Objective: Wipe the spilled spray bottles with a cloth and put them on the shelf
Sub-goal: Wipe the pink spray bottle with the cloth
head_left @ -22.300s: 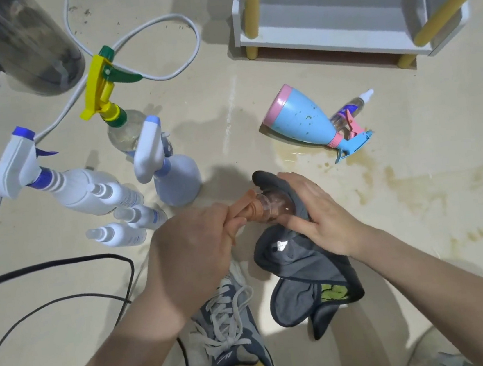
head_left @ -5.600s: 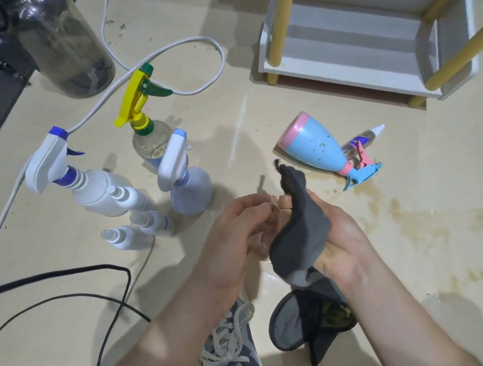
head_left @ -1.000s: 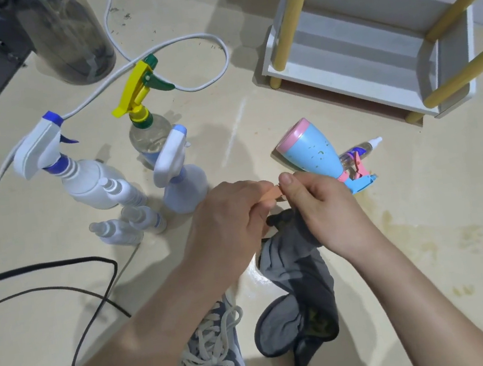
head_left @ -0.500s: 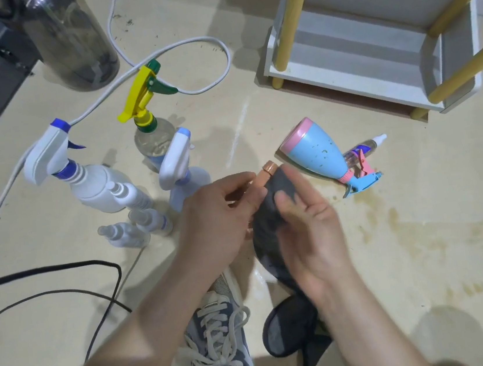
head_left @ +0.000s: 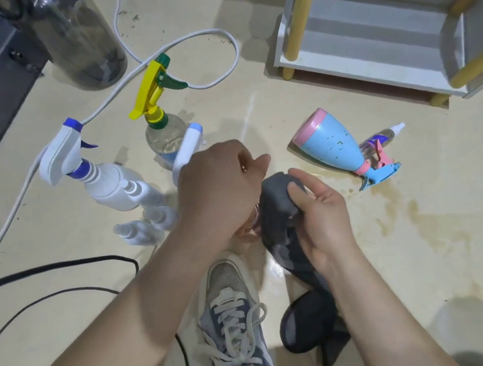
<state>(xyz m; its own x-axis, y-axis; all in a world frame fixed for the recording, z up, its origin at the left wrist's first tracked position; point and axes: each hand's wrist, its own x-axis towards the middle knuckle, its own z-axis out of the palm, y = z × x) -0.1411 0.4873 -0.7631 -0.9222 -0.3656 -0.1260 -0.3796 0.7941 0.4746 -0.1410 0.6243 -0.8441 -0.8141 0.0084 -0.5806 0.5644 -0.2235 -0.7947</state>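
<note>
My left hand (head_left: pixel 219 185) grips a small clear bottle with an orange-pink top (head_left: pixel 253 225), mostly hidden under the fist. My right hand (head_left: pixel 320 212) holds a dark grey cloth (head_left: pixel 280 208) bunched against that bottle; the cloth's tail hangs down to the floor. A light-blue spray bottle with a pink base (head_left: pixel 333 144) lies on its side to the right, a small clear sprayer (head_left: pixel 381 141) behind it. The white shelf with yellow posts (head_left: pixel 368 33) stands at the top right.
Several upright bottles stand left: a white one with blue trigger (head_left: pixel 93 176), a yellow-green trigger bottle (head_left: pixel 158 114), small white ones (head_left: pixel 147 221). A dark container (head_left: pixel 76 38), a white cable (head_left: pixel 204 35) and black cables (head_left: pixel 62 271) are around. Brown spill stains (head_left: pixel 414 216) spread right. My shoe (head_left: pixel 236 320) is below.
The bottle has tipped so its top is now inside my left fist. My right hand has shifted the cloth from the bottle's top down onto its body.
</note>
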